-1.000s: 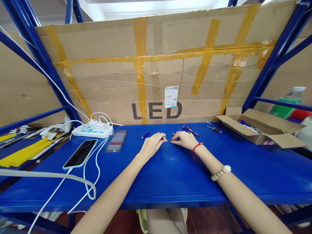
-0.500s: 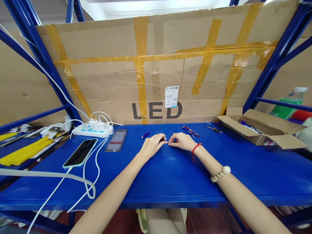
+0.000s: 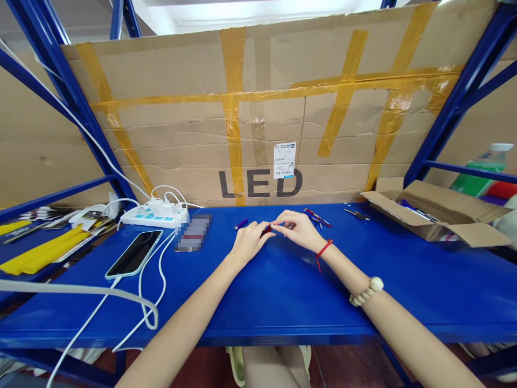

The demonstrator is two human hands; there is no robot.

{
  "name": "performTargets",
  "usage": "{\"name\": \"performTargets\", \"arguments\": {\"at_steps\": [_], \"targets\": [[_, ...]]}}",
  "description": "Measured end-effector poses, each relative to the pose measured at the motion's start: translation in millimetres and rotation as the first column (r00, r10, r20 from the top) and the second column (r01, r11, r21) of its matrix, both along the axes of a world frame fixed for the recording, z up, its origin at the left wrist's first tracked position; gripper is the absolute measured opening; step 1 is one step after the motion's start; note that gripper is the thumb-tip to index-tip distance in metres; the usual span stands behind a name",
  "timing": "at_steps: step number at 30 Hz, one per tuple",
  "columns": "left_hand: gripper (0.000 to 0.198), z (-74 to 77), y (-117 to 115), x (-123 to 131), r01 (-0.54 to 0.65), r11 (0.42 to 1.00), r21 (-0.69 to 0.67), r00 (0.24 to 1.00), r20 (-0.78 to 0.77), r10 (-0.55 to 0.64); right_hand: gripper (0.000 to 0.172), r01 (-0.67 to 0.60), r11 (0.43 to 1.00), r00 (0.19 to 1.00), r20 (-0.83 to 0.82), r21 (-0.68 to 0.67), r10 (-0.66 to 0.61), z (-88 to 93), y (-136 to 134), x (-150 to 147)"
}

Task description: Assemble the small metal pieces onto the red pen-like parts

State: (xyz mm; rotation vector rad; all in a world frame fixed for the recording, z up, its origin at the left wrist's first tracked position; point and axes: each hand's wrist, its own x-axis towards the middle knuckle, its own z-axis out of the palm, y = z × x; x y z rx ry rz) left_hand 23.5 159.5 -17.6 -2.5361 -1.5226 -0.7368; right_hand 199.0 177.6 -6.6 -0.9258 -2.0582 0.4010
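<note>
My left hand (image 3: pixel 251 240) is closed just left of the table's middle, its fingers curled round a small dark red piece (image 3: pixel 266 229) that is mostly hidden. Against it, the thumb and fingertips of my right hand (image 3: pixel 299 228) pinch at the piece's upper end. A small shiny bit (image 3: pixel 291 226) shows under the right fingers, too small to name. Left of my hands lies a short blue pen part (image 3: pixel 241 223). Beyond my right hand rest several red and blue pen-like pieces (image 3: pixel 317 217).
A key (image 3: pixel 356 214) lies at the back right, near an open cardboard box (image 3: pixel 428 226) with pens. On the left are a phone (image 3: pixel 134 253), white cables, a power strip (image 3: pixel 155 215) and a blurred flat object (image 3: pixel 194 233). A cardboard sheet (image 3: pixel 186 140) stands behind the blue table (image 3: pixel 323 302).
My right hand has moved slightly up and left, so its fingertips now meet the left hand. The dark red piece has come into sight between them.
</note>
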Motion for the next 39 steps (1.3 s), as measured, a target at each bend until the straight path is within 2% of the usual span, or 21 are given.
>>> {"name": "performTargets", "arguments": {"at_steps": [8, 13, 15, 18, 21, 23, 31, 39], "targets": [[0.024, -3.1, 0.4, 0.5, -0.016, 1.000, 0.021, 0.997, 0.071, 0.015, 0.024, -0.025, 0.999, 0.995, 0.098, 0.038, 0.021, -4.7, 2.4, 2.4], [0.019, -2.5, -0.4, 0.7, 0.004, 0.999, 0.048, 0.997, 0.071, -0.007, 0.025, -0.020, 0.998, 0.996, 0.092, 0.052, 0.015, -2.9, 2.5, 3.2], [0.019, -1.5, -0.2, -0.1, -0.003, 0.998, 0.062, 0.995, 0.102, -0.004, 0.027, 0.037, 0.997, 0.996, 0.080, 0.063, -0.042, 1.1, 2.7, 6.9], [0.019, -0.3, 0.4, -1.8, -0.021, 0.997, 0.074, 0.984, 0.176, 0.008, 0.026, 0.232, 0.970, 0.968, 0.083, 0.070, -0.237, 7.0, 4.5, 16.8], [0.019, -0.3, 0.9, -2.7, -0.016, 0.997, 0.070, 0.976, 0.216, 0.000, 0.016, 0.410, 0.909, 0.884, 0.214, 0.073, -0.416, 7.0, 8.6, 26.9], [0.019, -0.9, 1.0, -2.7, -0.003, 0.998, 0.068, 0.976, 0.219, -0.012, 0.015, 0.448, 0.890, 0.828, 0.336, 0.086, -0.449, 3.2, 11.6, 30.9], [0.019, 1.7, -1.1, -2.0, 0.025, 0.998, 0.059, 0.980, 0.194, -0.036, 0.024, 0.434, 0.901, 0.691, 0.640, 0.001, -0.334, -9.5, 14.2, 30.0], [0.023, 3.0, -1.1, -1.3, 0.027, 0.999, 0.033, 0.989, 0.146, -0.031, 0.022, 0.400, 0.916, 0.695, 0.655, -0.010, -0.296, -7.9, 12.6, 25.2]]}}
